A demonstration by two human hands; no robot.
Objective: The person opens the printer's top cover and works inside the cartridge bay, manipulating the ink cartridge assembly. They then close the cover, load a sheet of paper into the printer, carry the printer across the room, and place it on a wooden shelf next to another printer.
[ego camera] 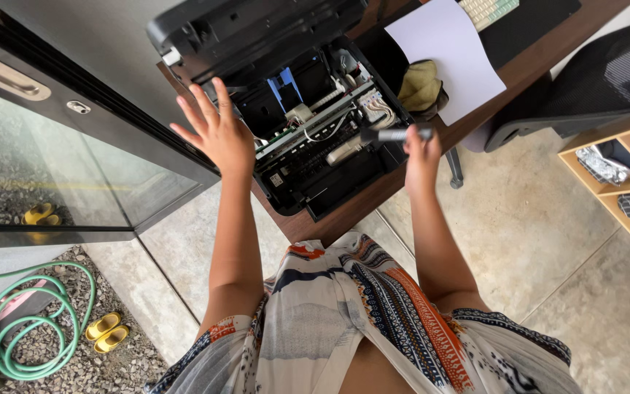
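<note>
My right hand [422,149] is closed around a dark tool [395,134], looks like a screwdriver handle, held level over the open printer [308,157] on the brown desk [526,62]. My left hand [216,131] has its fingers spread wide, hovering by the printer's left edge under the raised lid [249,29]. Wires and white parts crowd the inside. Just past the printer there's a yellow cloth [418,86] and a white sheet [450,51], with a black chair [592,80] to the right.

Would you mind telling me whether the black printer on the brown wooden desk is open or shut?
Open: the black printer's lid is raised, exposing white cables and inner parts.
</note>
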